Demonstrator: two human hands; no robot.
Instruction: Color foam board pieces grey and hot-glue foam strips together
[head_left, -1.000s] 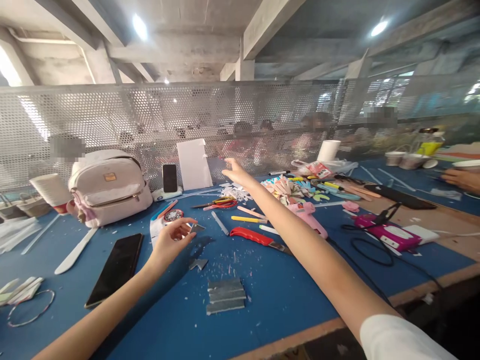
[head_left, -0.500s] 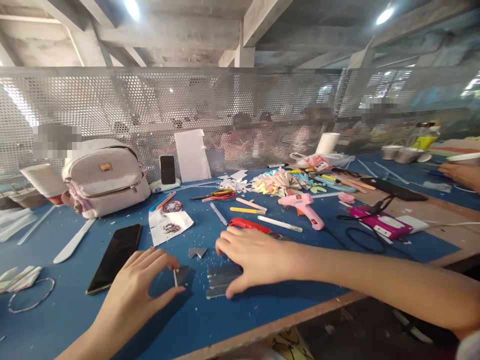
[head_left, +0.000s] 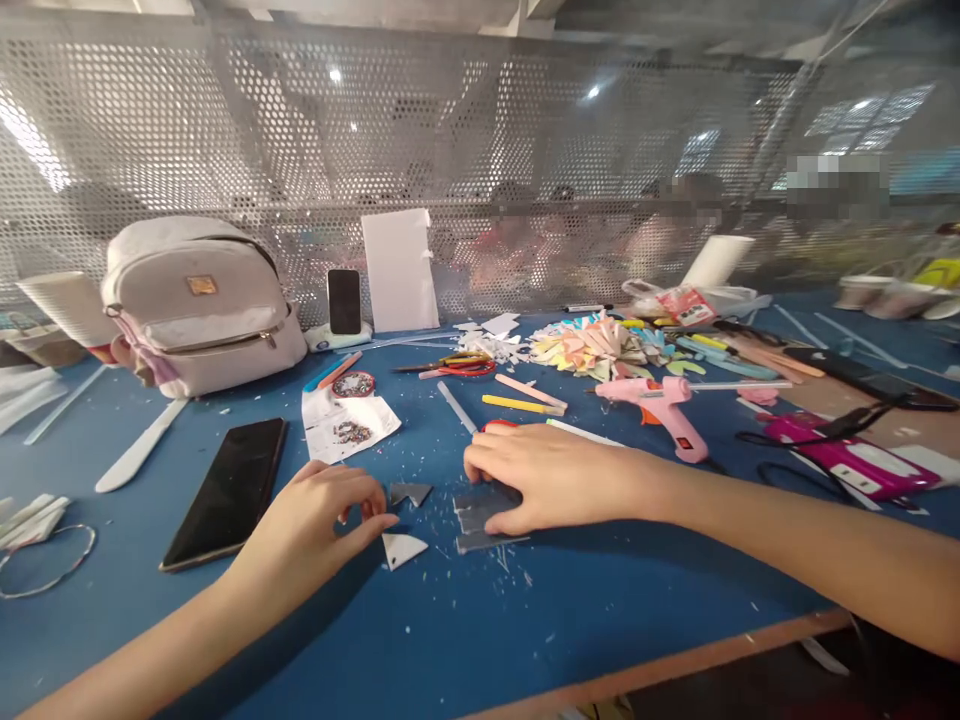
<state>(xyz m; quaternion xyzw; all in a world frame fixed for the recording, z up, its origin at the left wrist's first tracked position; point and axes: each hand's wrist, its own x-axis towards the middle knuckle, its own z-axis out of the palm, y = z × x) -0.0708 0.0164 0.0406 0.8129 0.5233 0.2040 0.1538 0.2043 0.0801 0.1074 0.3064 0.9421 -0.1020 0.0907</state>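
Nearest, blue bench (head_left: 615, 610) fills the lower part of the frame, and on it a white triangular piece (head_left: 403, 550) lies below centre. Just beyond its upper left corner is my left hand (head_left: 334, 510), fingers loosely curled, with a gap between thumb and fingers; I see nothing held in it, and can't tell whether the thumb brushes the white piece. Right of centre, my right hand (head_left: 551, 480) is bent over some grey strips (head_left: 471, 514), thumb down on their near side, fingers half curled at the far side; whether it pinches one is hidden under the palm. Between both hands lies a notched grey piece (head_left: 409, 493), flat. A black phone (head_left: 225, 495) sits left of my left hand. Farther off, right of centre, is a pink glue gun (head_left: 666, 392), with a heap of coloured strips (head_left: 592, 345) behind it. At upper left stands a pale backpack (head_left: 202, 325), before a perforated panel (head_left: 300, 120).
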